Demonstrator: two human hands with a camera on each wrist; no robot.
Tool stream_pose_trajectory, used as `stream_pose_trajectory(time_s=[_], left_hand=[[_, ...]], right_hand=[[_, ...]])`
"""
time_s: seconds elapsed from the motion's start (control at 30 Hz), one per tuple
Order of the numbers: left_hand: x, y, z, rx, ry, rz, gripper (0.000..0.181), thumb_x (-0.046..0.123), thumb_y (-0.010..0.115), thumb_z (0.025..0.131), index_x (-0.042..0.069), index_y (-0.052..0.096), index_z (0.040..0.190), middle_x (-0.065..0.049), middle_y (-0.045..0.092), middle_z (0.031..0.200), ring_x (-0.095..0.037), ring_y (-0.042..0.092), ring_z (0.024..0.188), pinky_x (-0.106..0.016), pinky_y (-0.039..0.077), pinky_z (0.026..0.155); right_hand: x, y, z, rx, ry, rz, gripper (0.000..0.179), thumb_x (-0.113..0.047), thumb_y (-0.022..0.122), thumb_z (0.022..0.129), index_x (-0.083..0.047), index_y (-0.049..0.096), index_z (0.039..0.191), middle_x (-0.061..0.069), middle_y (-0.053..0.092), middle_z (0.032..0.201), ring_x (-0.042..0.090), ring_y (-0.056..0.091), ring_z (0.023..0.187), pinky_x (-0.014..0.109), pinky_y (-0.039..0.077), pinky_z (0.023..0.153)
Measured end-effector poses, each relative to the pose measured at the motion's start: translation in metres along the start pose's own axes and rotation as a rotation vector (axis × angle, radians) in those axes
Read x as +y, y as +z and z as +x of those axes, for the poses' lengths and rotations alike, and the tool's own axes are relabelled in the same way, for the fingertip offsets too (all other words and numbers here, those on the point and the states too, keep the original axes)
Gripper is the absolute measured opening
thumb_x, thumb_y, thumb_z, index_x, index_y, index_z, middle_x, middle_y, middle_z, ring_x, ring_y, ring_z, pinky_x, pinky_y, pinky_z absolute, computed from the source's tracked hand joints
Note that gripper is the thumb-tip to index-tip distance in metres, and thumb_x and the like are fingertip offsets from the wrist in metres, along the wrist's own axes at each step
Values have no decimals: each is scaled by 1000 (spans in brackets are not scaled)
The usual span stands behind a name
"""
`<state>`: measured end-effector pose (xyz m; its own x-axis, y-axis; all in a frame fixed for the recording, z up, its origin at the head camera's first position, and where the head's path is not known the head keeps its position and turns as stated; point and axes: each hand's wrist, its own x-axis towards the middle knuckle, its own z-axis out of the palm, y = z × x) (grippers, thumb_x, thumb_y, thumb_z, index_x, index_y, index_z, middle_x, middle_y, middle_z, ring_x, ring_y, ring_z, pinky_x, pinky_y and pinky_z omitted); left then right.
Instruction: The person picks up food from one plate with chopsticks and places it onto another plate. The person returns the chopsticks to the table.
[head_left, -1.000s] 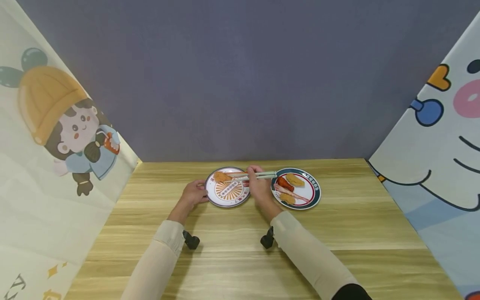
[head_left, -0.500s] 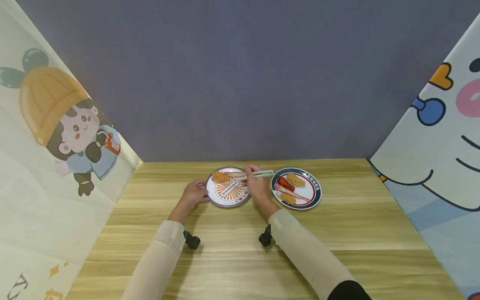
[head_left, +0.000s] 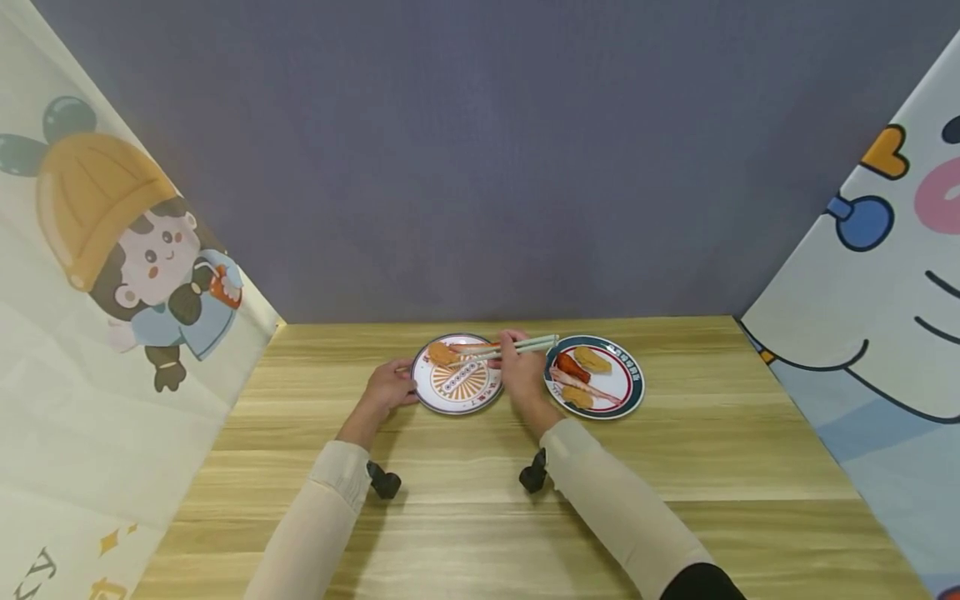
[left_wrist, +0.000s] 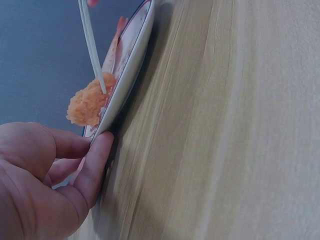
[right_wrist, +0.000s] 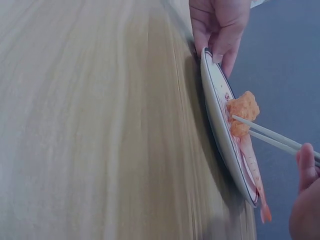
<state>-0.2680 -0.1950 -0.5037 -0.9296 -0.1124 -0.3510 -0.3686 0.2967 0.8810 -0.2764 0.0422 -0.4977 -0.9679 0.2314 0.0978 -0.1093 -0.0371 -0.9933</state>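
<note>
My left hand [head_left: 391, 386] pinches the left edge of a white plate [head_left: 450, 404] with an orange sunburst print, thumb above and fingers beneath the rim. On that plate lie a breaded fried piece [right_wrist: 245, 106] and a long pinkish shrimp [right_wrist: 254, 170] with its tail past the rim. In my right hand [head_left: 521, 371] is a pair of pale chopsticks [head_left: 538, 343]. Their tips reach the breaded piece in the right wrist view; whether they squeeze it I cannot tell. The right hand hides part of the shrimp in the head view.
Just right of my right hand stands a green-rimmed plate [head_left: 634, 385] bearing a reddish drumstick [head_left: 572, 367], two breaded pieces [head_left: 591, 360] and a long pink shrimp [head_left: 588, 387]. The wooden table [head_left: 465, 517] meets a grey wall [head_left: 480, 167] just behind both plates.
My right hand and the chopsticks have shifted slightly left, then back right. The chopsticks' rear ends look a little farther apart now. The left hand keeps its place at the plate's rim.
</note>
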Motion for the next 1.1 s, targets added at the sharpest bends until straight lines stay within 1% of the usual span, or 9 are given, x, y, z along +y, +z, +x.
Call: stream_pose_trajectory(time_s=[0.07,0.17,0.3,0.47,0.53,0.7,0.87,0.97,1.1], left_hand=[[0,0,0,1,0,4,57,-10,57,92,2,49,147,-23,56,123,-20,65,85,-26,68,74],[1,1,-1,5,-2,9,57,-10,57,92,2,49,147,-24,56,124,-21,65,86,-26,68,74],[1,1,-1,3,-4,9,58,-10,58,92,3,48,148,-24,55,124,-20,65,85,-26,67,74],[1,0,-2,-2,-9,12,58,-9,58,92,3,48,148,-24,55,125,-21,65,85,-26,68,75],[2,0,-2,-1,-11,14,58,-9,58,92,3,48,148,-24,55,126,-21,65,85,-26,67,75],[2,0,-1,-1,-8,11,59,-9,58,92,3,48,148,-23,55,124,-20,65,85,-26,67,74],[3,0,-1,-2,-9,16,58,-9,58,92,3,48,148,-23,55,123,-20,65,84,-25,67,74],[3,0,-2,-3,-11,22,58,-9,58,92,3,48,149,-23,55,125,-20,65,84,-25,67,73],[3,-1,-2,-6,-12,23,59,-9,58,92,3,47,149,-24,55,127,-20,65,86,-26,67,74]], right_hand=[[0,-1,1,9,4,18,26,-17,58,102,2,71,114,37,67,106,11,68,55,59,64,72],[0,-2,1,14,9,25,27,-16,58,102,3,71,114,38,66,108,5,66,52,57,65,72],[0,-2,1,33,34,39,26,-15,60,101,4,71,115,38,65,107,5,65,51,53,66,69],[-1,-4,0,51,53,76,27,-14,61,100,5,70,116,36,67,103,7,65,50,42,67,60],[-1,-7,0,47,63,91,27,-15,61,100,5,70,117,37,66,105,8,65,50,41,67,59],[-2,-14,3,40,103,86,26,-17,59,101,2,70,116,36,65,111,9,67,52,47,67,66],[-5,-20,5,51,150,65,25,-20,59,102,-2,71,115,32,66,111,9,67,51,52,66,70],[-6,-24,6,60,171,78,25,-21,59,102,-3,71,115,31,66,113,10,68,52,50,67,71],[-6,-28,7,69,184,89,26,-23,59,102,-5,71,115,25,67,106,12,69,54,46,68,70]])
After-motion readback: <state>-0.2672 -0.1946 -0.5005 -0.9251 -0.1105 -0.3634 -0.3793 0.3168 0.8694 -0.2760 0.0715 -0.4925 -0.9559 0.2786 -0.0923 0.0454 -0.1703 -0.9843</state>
